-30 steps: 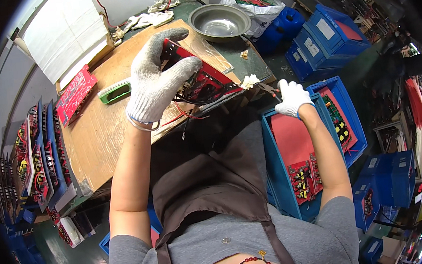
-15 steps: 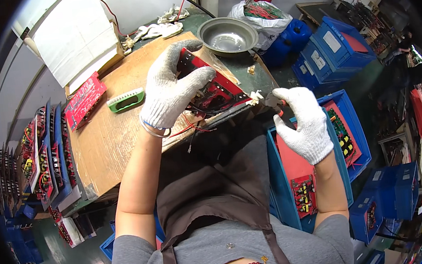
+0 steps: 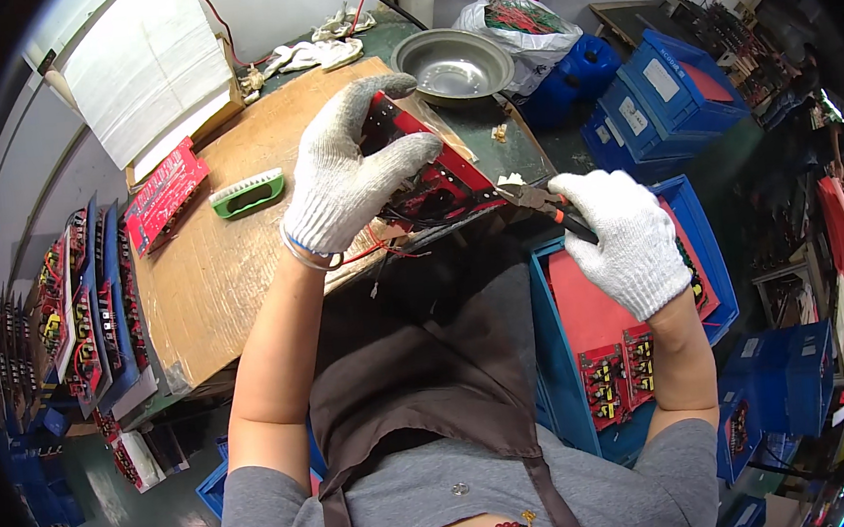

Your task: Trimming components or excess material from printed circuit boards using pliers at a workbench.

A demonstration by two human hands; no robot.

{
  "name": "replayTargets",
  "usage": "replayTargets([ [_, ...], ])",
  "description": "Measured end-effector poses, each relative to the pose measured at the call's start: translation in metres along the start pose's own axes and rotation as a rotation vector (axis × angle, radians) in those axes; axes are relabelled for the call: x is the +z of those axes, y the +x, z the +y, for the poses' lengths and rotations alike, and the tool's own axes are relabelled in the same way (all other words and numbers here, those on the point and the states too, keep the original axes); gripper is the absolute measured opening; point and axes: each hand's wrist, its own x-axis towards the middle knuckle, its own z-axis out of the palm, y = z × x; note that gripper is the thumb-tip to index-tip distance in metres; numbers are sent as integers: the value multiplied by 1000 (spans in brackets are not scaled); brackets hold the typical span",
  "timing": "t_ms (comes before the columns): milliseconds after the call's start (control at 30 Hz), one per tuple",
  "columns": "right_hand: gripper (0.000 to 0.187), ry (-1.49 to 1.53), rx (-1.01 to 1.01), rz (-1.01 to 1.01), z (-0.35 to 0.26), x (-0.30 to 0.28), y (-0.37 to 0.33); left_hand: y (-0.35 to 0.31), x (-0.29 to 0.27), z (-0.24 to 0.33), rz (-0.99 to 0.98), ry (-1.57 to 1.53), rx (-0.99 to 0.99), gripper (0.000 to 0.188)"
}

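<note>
My left hand (image 3: 344,175), in a white knitted glove, is closed around a red circuit board (image 3: 461,167) and holds it tilted above the table's near right edge. Dark parts sit on the board's near side, and thin red and black wires (image 3: 378,251) dangle below it. In my right hand (image 3: 629,243), also gloved, is a pair of pliers (image 3: 535,199) with black and orange handles. The jaws point left at the board's right corner, by a small whitish piece (image 3: 509,181). Whether the jaws grip that piece cannot be made out.
A green brush (image 3: 248,193) and another red board (image 3: 167,195) lie on the cardboard-covered table (image 3: 215,302). A metal bowl (image 3: 455,65) stands at the back. Blue crates (image 3: 545,353) with boards are at my right; racked boards (image 3: 94,302) stand left.
My right hand has moved slightly right and down, and the pliers now show more fully, jaws still by the board's corner. The left hand and board have barely shifted.
</note>
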Motion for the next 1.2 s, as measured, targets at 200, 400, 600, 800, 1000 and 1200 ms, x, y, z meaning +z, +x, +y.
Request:
replayTargets([
  [200, 28, 777, 136, -507, 16, 11, 11, -5, -5, 3, -28, -50, -18, 41],
  [400, 24, 1137, 444, -467, 50, 61, 12, -13, -13, -13, -64, -71, 33, 41],
  [600, 25, 702, 406, -181, 70, 107, -16, -25, -20, -16, 14, -258, 55, 41],
  [800, 27, 64, 489, -87, 58, 117, -17, -36, -44, -60, 132, -378, 105, 54],
  [1000, 33, -154, 419, -297, 50, 146, -10, -42, -51, -71, 190, -409, 142, 65],
  [1200, 38, -122, 389, -335, 49, 143, -12, -41, -51, -73, 189, -426, 149, 65],
])
